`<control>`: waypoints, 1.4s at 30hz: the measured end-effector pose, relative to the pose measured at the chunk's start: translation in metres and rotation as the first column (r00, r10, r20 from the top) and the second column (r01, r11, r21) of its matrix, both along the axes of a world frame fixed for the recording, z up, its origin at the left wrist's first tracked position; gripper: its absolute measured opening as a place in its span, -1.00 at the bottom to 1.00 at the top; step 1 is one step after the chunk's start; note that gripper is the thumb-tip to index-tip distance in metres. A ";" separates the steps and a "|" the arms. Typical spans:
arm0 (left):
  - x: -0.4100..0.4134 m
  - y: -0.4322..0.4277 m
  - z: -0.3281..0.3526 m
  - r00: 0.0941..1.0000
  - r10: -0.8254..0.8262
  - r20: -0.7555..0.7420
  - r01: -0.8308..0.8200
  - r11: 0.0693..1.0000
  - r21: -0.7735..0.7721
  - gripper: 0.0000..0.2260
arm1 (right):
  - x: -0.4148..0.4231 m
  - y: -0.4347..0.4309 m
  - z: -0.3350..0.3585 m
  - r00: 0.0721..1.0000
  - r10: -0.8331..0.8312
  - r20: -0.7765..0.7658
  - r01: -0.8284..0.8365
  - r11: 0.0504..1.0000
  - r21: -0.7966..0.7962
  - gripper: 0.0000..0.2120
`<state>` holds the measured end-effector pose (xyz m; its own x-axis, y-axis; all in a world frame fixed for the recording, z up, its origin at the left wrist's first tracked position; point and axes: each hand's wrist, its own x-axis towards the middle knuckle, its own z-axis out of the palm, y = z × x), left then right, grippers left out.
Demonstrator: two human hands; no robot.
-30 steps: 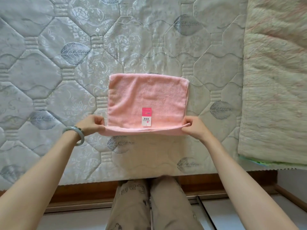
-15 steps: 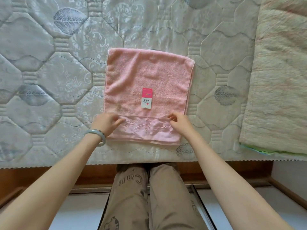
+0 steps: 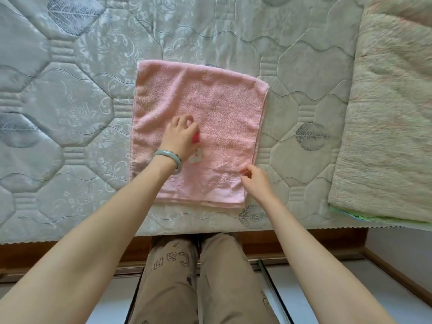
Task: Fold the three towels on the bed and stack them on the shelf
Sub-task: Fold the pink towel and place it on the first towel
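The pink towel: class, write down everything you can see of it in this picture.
The pink towel looks like soft terry cloth, folded into a flat, roughly square shape with layered edges showing on its right side and near edge. A woven band runs along the near end, and a small red and white tag sits near the middle. It lies on the quilted mattress. The left hand rests on its middle; the right hand touches its near right edge.

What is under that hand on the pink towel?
The left hand lies on the pink towel and covers part of its label. The label's red top and white bottom poke out beside the hand; its middle is hidden. Under the towel is the mattress.
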<state>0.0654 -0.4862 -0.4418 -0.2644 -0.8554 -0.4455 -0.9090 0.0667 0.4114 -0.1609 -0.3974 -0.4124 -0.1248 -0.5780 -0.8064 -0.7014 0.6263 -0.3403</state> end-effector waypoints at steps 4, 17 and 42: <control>0.037 0.017 0.007 0.957 0.289 -0.021 -0.290 0.956 -0.051 -0.77 | 0.001 0.000 0.001 0.996 0.083 -0.012 -0.084 0.996 -0.021 -0.77; 0.064 0.084 0.004 0.954 -0.298 0.036 0.300 0.949 -0.101 -0.53 | 0.025 0.046 -0.010 0.827 0.553 -0.096 -0.558 0.790 -0.255 -0.76; 0.134 0.062 0.046 0.992 -0.031 -0.121 0.049 0.988 0.148 -0.90 | 0.000 -0.005 0.011 0.930 0.358 -0.088 -0.368 0.910 -0.190 -0.70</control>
